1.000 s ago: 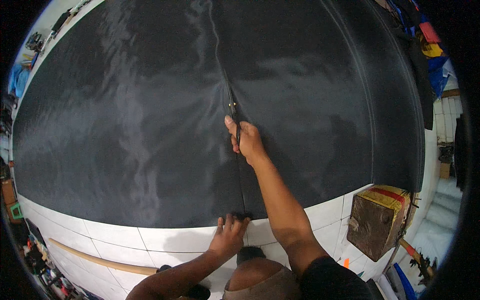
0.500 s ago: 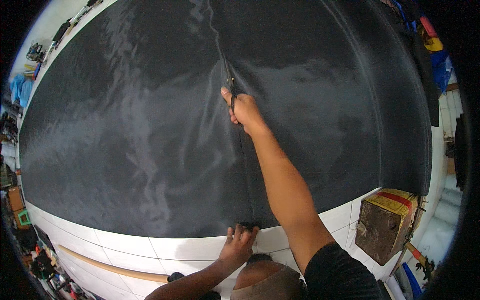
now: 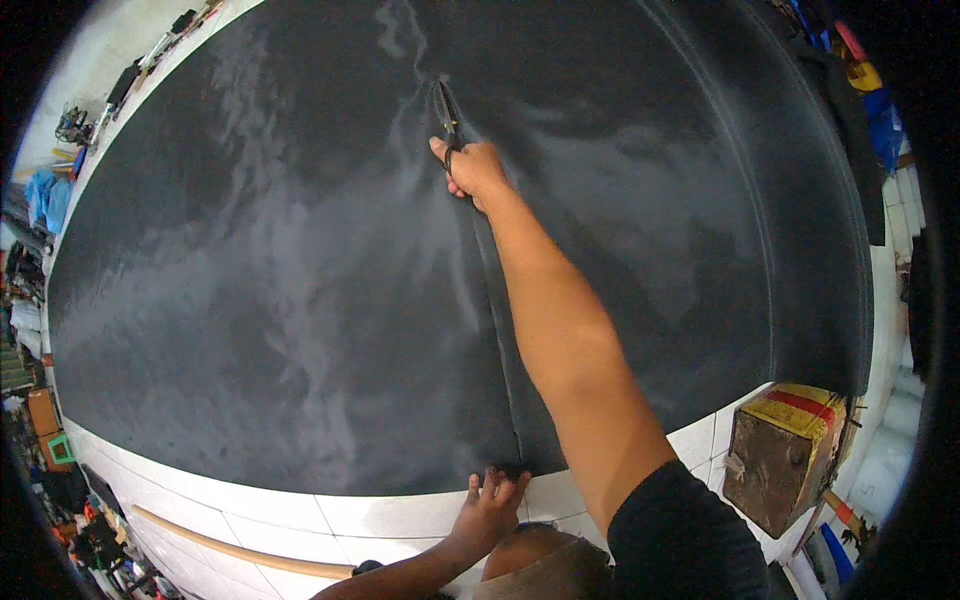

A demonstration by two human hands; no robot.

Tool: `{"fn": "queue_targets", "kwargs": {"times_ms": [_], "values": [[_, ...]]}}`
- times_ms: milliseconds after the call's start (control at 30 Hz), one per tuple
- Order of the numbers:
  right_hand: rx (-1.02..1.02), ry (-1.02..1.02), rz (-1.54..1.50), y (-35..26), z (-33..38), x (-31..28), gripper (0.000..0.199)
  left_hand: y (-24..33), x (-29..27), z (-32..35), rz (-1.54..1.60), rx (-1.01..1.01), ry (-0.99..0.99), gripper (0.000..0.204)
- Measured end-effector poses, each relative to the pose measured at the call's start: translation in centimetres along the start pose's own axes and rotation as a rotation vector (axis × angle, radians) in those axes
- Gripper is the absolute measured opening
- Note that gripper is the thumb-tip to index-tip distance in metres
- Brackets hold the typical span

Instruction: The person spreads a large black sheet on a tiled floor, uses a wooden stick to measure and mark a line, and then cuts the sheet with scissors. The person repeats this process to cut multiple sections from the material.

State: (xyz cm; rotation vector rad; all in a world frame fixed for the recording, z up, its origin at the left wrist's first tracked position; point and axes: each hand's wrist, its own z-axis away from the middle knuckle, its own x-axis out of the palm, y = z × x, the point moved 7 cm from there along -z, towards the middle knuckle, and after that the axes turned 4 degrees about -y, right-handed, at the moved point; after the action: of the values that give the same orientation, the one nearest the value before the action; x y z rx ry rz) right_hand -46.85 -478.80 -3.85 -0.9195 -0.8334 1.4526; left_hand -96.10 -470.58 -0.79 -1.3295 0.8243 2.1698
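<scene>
Right hand (image 3: 472, 168) grips scissors (image 3: 444, 112), blades pointing to 12 o'clock along the black cloth (image 3: 280, 300). Left hand (image 3: 488, 512), fingers spread, presses the cloth's 6 o'clock edge.

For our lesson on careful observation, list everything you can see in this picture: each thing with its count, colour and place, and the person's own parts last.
fabric sheet: one, black, spread over most of the table, with a cut line running up its middle
scissors: one pair, dark, at the far end of the cut, in the right hand
table: one, white tiled, bare along the near edge
wooden stick: one, tan, lying on the near left of the table
box: one, brown with a yellow and red top, lower right beside the table
right hand: one, arm stretched out, gripping the scissors
left hand: one, pressing on the fabric's near edge
</scene>
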Motion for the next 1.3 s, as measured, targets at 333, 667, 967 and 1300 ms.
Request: {"fn": "queue_targets", "kwargs": {"times_ms": [333,667,967,1300], "values": [[0.040,-0.071,-0.055,-0.4,-0.3,0.9,0.049,-26.8,-17.2,-20.5,0.126,-0.494,0.690,0.068],[0.145,0.045,-0.027,0.0,-0.2,-0.4,0.050,-28.5,-17.7,-23.8,0.223,-0.538,0.501,0.078],[0.122,0.081,0.024,-0.8,-2.6,-0.3,0.049,-29.3,-16.6,-24.6,0.269,-0.557,0.389,0.071],[0.073,0.081,0.069,-7.9,-15.5,-0.8,0.054,-29.4,-16.5,-25.1,0.242,-0.585,0.335,0.067]]}}
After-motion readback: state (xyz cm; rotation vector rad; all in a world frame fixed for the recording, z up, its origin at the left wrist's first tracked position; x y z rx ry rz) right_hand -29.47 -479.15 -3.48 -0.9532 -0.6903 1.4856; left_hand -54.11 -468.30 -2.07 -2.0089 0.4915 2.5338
